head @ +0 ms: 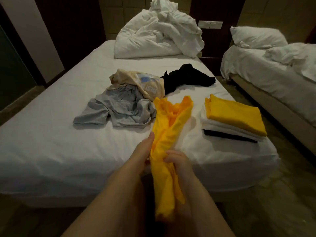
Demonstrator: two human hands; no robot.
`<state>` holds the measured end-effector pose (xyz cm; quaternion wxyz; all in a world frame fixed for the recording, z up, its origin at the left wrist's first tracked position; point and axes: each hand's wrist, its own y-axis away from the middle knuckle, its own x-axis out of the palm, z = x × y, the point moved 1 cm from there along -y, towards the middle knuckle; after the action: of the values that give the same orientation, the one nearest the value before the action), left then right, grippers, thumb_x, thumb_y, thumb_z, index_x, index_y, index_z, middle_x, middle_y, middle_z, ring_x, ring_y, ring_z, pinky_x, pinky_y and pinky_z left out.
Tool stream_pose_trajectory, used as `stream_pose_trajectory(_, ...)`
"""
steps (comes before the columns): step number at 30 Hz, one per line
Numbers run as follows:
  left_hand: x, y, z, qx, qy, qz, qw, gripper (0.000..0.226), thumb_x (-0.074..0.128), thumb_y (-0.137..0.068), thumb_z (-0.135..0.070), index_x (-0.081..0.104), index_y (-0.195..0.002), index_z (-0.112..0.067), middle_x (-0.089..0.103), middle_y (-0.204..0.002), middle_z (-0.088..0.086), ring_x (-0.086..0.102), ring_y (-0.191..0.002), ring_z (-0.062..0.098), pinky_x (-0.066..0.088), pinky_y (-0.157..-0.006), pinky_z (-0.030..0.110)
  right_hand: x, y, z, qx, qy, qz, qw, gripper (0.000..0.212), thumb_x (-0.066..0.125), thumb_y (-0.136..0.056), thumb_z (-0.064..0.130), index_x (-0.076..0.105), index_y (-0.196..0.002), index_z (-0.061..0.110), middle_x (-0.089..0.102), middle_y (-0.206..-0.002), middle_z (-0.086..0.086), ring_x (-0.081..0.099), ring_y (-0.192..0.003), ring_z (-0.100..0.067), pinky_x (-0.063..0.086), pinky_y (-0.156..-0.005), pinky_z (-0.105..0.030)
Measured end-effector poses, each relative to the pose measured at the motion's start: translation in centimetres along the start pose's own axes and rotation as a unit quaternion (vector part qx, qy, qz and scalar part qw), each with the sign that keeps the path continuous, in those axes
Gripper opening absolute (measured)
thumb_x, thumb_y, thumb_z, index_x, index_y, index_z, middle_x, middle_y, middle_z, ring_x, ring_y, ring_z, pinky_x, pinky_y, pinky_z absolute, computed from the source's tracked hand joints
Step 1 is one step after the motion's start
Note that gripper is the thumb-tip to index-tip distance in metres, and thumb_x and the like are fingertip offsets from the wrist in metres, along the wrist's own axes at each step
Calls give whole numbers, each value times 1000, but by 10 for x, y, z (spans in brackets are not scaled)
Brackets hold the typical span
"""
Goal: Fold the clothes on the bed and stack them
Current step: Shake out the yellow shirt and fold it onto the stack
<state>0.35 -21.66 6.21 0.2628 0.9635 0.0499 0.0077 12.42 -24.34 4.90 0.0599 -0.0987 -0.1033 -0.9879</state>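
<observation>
White sheet of the bed point(51, 142) fills mid-frame. At lower centre a bright yellow garment point(171, 120), bunched into a long crumpled strip, runs up onto the sheet. The left hand point(144, 151) grips its left edge and the right hand point(178, 162) curls round it. At centre right sits a folded stack point(234, 120), yellow on top; a grey shirt point(116, 110), beige shirt point(136, 81) and black garment point(188, 76) lie rumpled above

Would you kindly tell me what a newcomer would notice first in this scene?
The bright yellow garment stands out, bunched lengthwise and gripped by the left hand and right hand over the near edge of the bed. Right of it sits a folded stack topped with yellow; behind lie an unfolded grey shirt and, at the head, a crumpled white duvet.
</observation>
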Motion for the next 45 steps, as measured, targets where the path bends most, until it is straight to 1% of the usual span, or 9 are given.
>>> stream_pose_trajectory(3, 14, -6, 5, 18, 46, 34, 998, 15, 56, -92, -23, 65, -87, -13, 66, -91, 19, 61, -78, 27, 51, -71, 35, -11, -8, 7, -9, 140, -110, 984, 6, 53, -91, 13, 58, -91, 15, 56, -103, -5, 55, -95, -13, 42, -81, -22)
stream_pose_trajectory(7, 9, -12, 20, 90, -88, 31, 992, 10, 57, -90, -18, 64, -83, -17, 63, -87, 11, 57, -86, 26, 48, -82, 39, -28, -26, 13, 26, 200, -230, 952, 18, 52, -92, 28, 49, -109, 25, 52, -105, 0, 49, -94, -19, 47, -83, -38)
stream_pose_trajectory(11, -3, -24, 23, 113, -166, 2, 980, 15, 50, -94, -24, 62, -95, -15, 60, -86, 2, 55, -86, 19, 43, -72, 29, -28, -56, 20, -2, 285, -221, 933, 35, 51, -91, 28, 47, -125, 22, 53, -119, -4, 53, -102, -23, 48, -84, -40)
stream_pose_trajectory(20, 6, -82, -29, 206, -252, -51, 944, 12, 47, -95, -26, 56, -94, -19, 59, -83, 2, 55, -78, 20, 42, -67, 34, -45, -150, 37, -61, 393, -238, 886, 45, 50, -92, 20, 44, -136, 17, 43, -137, -9, 45, -123, -28, 39, -97, -39)
stream_pose_trajectory(26, 48, -131, -76, 311, -336, -65, 887, 23, 51, -93, -24, 58, -115, -16, 60, -112, 2, 57, -100, 19, 47, -84, 35, -62, -200, 32, -36, 452, -243, 857, 52, 42, -97, 27, 26, -146, 24, 23, -153, -4, 37, -133, -28, 38, -98, -38)
stream_pose_trajectory(30, 87, -165, -98, 380, -375, -34, 845, 36, 52, -93, -18, 52, -128, -10, 53, -128, 9, 51, -114, 22, 37, -94, 29, -76, -213, 25, -17, 434, -262, 862, 43, 38, -99, 26, 34, -140, 13, 49, -135, -15, 49, -120, -32, 40, -88, -36)
stream_pose_trajectory(34, 115, -196, -104, 372, -437, -20, 819, 47, 52, -93, -24, 42, -135, -7, 47, -136, 13, 41, -127, 24, 27, -98, 26, -79, -206, 17, -82, 361, -306, 877, 24, 44, -98, 22, 53, -116, 8, 61, -114, -14, 56, -105, -30, 32, -74, -30)
stream_pose_trajectory(39, 119, -217, -97, 218, -505, -66, 832, 62, 53, -90, -45, 37, -135, -4, 53, -130, 18, 48, -121, 33, 39, -91, 35, -81, -186, 10, -131, 271, -348, 888, 13, 62, -87, 24, 51, -91, 17, 57, -90, 1, 54, -83, -17, 35, -66, -26)
stream_pose_trajectory(45, 99, -192, -110, 233, -457, -63, 856, 42, 65, -84, -28, 58, -121, -10, 59, -123, 12, 52, -113, 28, 38, -79, 29, -77, -167, 21, -145, 265, -356, 884, 22, 62, -79, 6, 50, -88, 21, 52, -80, 2, 52, -77, -19, 41, -66, -31)
